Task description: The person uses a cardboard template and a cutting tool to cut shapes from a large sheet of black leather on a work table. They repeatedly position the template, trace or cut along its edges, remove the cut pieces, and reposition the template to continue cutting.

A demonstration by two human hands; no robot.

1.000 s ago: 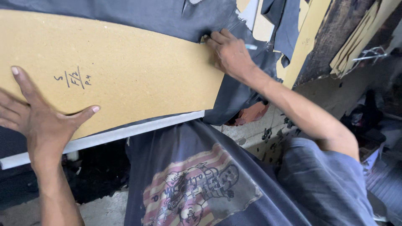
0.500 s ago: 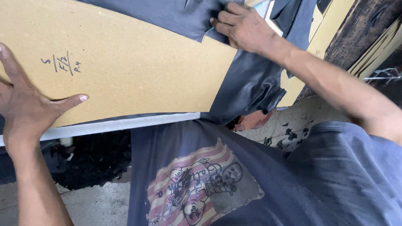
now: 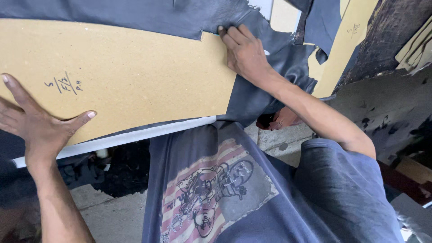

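Pressing flat with fingers spread, the left hand [image 3: 33, 128] pins the tan cardboard pattern [image 3: 130, 76] on dark leather [image 3: 148, 15]; the right hand [image 3: 245, 54], fingers together, touches the pattern's top corner.

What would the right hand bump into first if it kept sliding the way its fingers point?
The right hand points up-left along the cardboard pattern's top edge, so it would probably first meet the dark leather lying there.

Matt tan cardboard pattern [image 3: 135, 76], smooth dk leather [image 3: 135, 18]
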